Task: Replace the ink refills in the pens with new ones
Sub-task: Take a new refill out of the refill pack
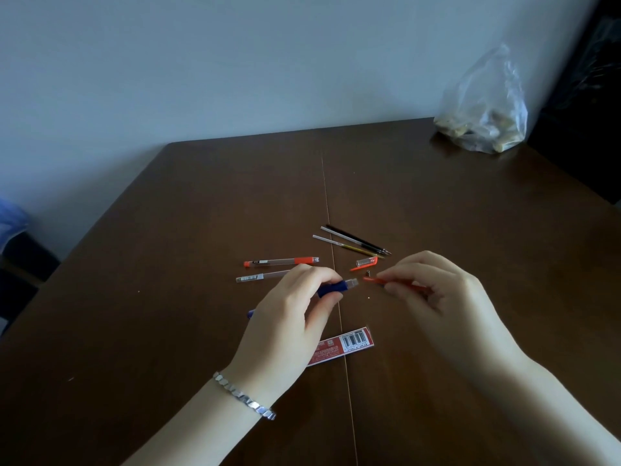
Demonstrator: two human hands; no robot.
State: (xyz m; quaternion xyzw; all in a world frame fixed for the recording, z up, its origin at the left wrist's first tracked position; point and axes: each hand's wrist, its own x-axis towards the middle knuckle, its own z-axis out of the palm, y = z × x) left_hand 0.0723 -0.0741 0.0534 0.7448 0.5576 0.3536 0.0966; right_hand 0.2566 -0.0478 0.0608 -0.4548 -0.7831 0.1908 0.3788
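The left hand (292, 317) is curled w/ fingers closed around a blue pen barrel (336, 286), gripped near its front end; the barrel's long axis runs lower-left to upper-right, its clear open end aimed right toward the other hand, and its blue tail end shows below the hand. A silver bracelet (244, 396) sits on that wrist. The right hand (433, 294) is pinched narrow, thumb and forefinger closed on a thin red refill (376, 280), which lies roughly horizontal w/ its tip pointing left at the barrel opening; tip and opening are just apart, not touching. Just beyond the refill tip, a small dark tip piece (368, 273) and a clear cap w/ red clip (367, 262) lie on the brown table (168, 264). Farther back: two loose refills (353, 244), angled w/ tips to the lower right. Left of those, a red-grip pen (281, 261) and a clear pen barrel (255, 277), both near horizontal. Near the left wrist, a red refill packet (339, 346) w/ barcode. At the far right corner, a clear plastic bag (484, 109).
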